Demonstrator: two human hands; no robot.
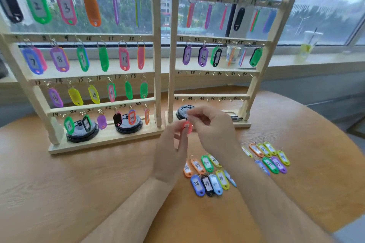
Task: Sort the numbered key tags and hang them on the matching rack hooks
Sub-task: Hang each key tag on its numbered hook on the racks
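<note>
Both hands are sharing one grip: the left hand (pixel 169 150) is pinching the red tag (pixel 187 127) by its body, and the right hand (pixel 215 132) is pinching its top end. Up and left of the grip, the left rack (pixel 157 45) is standing full. Just beyond the grip, the right rack (pixel 171 55) is showing bare hooks (pixel 215 74) on its two lower rows, 37 to 48. Below and right of the grip, loose tags (pixel 207 175) are lying in two clusters on the desk (pixel 79 183). The held tag's number is reading as a blur, so a misread could be sending it to a wrong hook. A slack pinch near those small hooks could be dropping it among the sorted clusters. The desk is looking round and wood-grained, and far beyond the grip a window (pixel 325 6) is showing grey city towers.
</note>
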